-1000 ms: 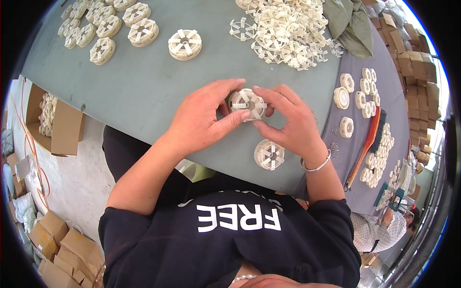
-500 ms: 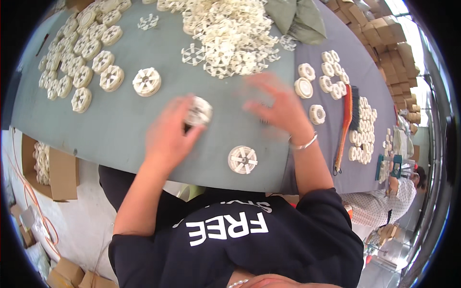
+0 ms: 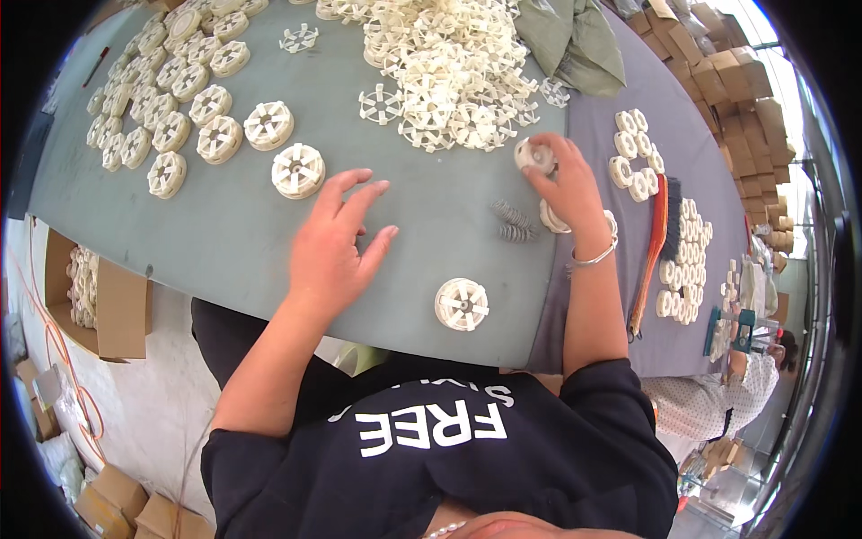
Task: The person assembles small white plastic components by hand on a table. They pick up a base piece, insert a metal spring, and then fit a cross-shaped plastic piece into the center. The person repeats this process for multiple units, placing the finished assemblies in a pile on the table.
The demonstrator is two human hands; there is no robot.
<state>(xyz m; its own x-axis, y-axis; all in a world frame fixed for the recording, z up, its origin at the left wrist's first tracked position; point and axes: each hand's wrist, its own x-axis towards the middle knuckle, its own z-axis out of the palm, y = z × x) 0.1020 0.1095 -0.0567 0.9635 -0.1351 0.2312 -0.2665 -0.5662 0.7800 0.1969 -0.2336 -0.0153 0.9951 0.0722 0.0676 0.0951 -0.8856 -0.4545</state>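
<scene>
While the left hand [image 3: 339, 242] hangs over the table [image 3: 215, 242] with its fingers spread and nothing in its grasp, the right hand [image 3: 567, 180] has thumb and fingers closed around a pale ring [image 3: 533, 156] near the seam between the two covers. Bold white capitals [image 3: 433, 429], upside down from this view, run across the dark shirt [image 3: 539, 467], with a second line partly lost in the folds above them.

The surface is grey-green on the left; a purple-grey cloth [image 3: 642, 81] covers the right. A spoked wheel [image 3: 298, 171] lies just beside the left fingertips, another group [image 3: 171, 112] spreads beyond it, and a single wheel [image 3: 461, 304] sits near the close edge. Coiled springs [image 3: 514, 222] lie between the hands. A heap [image 3: 458, 81] of spoked pieces fills the far middle, beside a green sheet [image 3: 579, 45]. On the cloth, an orange-handled brush [image 3: 653, 256] rests against more rings [image 3: 687, 265].

On the pale floor [image 3: 180, 395] stands an open carton [image 3: 123, 310] of white parts, near an orange hose [image 3: 63, 346]. Stacked boxes [image 3: 754, 117] line the right side, and another person [image 3: 714, 400] in a dotted top is at the lower right.
</scene>
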